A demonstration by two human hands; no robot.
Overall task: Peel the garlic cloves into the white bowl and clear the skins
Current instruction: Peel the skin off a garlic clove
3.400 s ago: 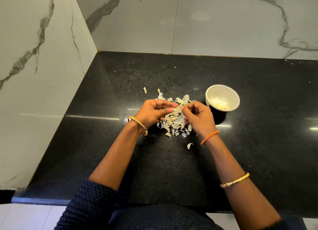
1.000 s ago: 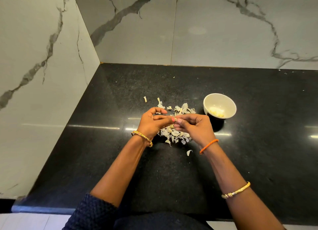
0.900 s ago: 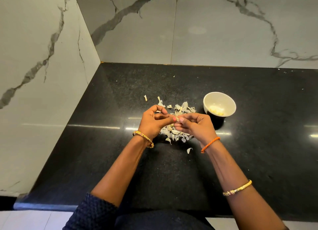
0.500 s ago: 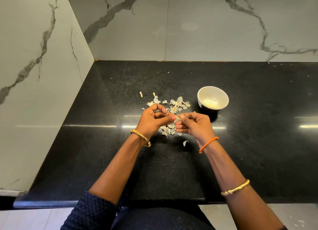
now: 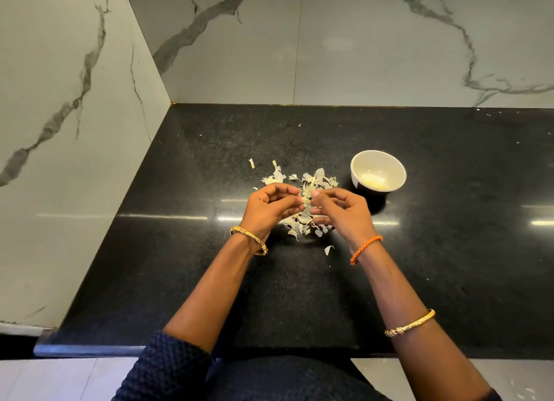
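Observation:
A small pale garlic clove (image 5: 306, 199) is pinched between the fingertips of my left hand (image 5: 268, 208) and my right hand (image 5: 344, 213), held just above a loose pile of garlic skins (image 5: 302, 181) on the black counter. Part of the pile is hidden under my hands. The white bowl (image 5: 378, 171) stands to the right of the pile, a little beyond my right hand, with a few peeled yellowish cloves (image 5: 373, 181) in its bottom.
The black countertop (image 5: 449, 250) meets marble walls at the left and the back. Stray skin pieces lie apart from the pile: one at the far left (image 5: 251, 163) and one nearer me (image 5: 329, 249). The counter's front edge (image 5: 120, 348) is close to my body.
Both hands stay together over the skins, working on the clove. My right hand's fingers have spread a little. The camera has shifted slightly; the bowl and the pile have not moved.

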